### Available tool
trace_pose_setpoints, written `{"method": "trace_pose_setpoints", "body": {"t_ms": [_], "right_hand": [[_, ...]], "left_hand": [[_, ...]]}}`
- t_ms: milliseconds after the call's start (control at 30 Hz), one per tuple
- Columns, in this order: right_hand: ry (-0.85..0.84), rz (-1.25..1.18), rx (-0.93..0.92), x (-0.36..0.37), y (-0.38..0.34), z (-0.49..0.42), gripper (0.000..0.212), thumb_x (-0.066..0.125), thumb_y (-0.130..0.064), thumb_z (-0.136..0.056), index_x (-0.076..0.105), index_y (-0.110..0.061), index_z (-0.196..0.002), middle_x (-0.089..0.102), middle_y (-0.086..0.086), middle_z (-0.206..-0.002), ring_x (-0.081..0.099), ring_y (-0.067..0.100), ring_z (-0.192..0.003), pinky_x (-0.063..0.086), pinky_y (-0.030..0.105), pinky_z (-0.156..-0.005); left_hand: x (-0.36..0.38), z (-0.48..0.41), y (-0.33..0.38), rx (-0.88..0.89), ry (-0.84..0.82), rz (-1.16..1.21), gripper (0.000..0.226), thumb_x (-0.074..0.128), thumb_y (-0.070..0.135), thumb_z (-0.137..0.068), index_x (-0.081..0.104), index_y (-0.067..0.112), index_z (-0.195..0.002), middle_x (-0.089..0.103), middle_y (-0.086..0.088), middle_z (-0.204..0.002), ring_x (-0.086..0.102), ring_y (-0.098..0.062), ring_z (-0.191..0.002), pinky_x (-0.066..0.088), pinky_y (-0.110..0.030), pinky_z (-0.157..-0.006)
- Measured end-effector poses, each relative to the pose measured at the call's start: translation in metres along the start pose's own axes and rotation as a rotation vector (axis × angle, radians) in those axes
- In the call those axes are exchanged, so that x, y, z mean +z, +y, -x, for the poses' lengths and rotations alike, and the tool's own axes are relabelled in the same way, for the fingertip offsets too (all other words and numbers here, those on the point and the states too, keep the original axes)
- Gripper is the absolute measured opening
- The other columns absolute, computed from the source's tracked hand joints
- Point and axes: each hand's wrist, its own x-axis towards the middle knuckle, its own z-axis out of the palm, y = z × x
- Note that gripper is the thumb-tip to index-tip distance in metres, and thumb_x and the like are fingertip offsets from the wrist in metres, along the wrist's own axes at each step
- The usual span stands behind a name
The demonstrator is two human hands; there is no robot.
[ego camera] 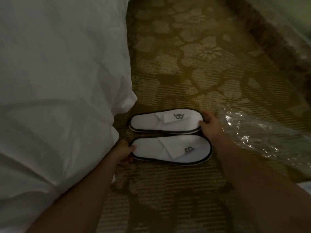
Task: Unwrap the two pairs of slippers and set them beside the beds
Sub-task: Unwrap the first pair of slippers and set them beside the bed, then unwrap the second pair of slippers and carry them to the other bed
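Note:
Two white slippers with black rims lie flat and side by side on the carpet, just right of the bed. The far slipper (166, 121) has its toe end pinched by my right hand (208, 124). The near slipper (170, 149) is gripped at its heel end by my left hand (123, 153), which touches the hanging bedsheet. Each slipper carries a dark logo on its strap. An empty clear plastic wrapper (262, 134) lies crumpled right of my right forearm.
The white bed (55, 84) with its draped sheet fills the left side. Gold floral carpet (193, 56) runs up the middle. A second pale bed edge (296, 19) shows at the top right corner.

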Motion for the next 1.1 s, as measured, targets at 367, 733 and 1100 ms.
{"method": "trace_pose_setpoints", "body": {"t_ms": [367, 733, 1100], "right_hand": [[0.066, 0.052, -0.001, -0.008, -0.002, -0.002, 0.040, 0.040, 0.007, -0.092, 0.050, 0.001, -0.130, 0.056, 0.020, -0.131, 0.051, 0.036, -0.121, 0.041, 0.039, -0.098], [-0.058, 0.187, 0.118, -0.045, 0.000, 0.006, 0.038, 0.051, -0.012, -0.093, 0.050, -0.003, -0.131, 0.054, 0.019, -0.131, 0.054, 0.036, -0.117, 0.045, 0.040, -0.099], [-0.241, 0.225, 0.152, -0.110, -0.011, 0.044, 0.019, 0.057, -0.018, -0.091, 0.062, -0.008, -0.106, 0.061, 0.004, -0.079, 0.055, 0.012, -0.061, 0.042, 0.023, -0.052]], "left_hand": [[-0.001, -0.001, -0.002, 0.004, 0.059, -0.077, 0.046, 0.051, 0.024, -0.095, 0.042, -0.003, -0.132, 0.053, -0.011, -0.074, 0.052, -0.020, -0.058, 0.047, -0.030, -0.054], [0.012, 0.015, 0.012, 0.197, 0.235, -0.460, 0.066, 0.060, 0.027, -0.086, 0.031, 0.003, -0.141, 0.043, -0.019, -0.139, 0.047, -0.034, -0.124, 0.045, -0.034, -0.096], [0.055, 0.051, 0.070, 0.339, 0.076, -0.730, 0.059, 0.053, 0.042, -0.090, 0.040, 0.004, -0.133, 0.042, -0.017, -0.140, 0.046, -0.030, -0.126, 0.043, -0.031, -0.096]]}}
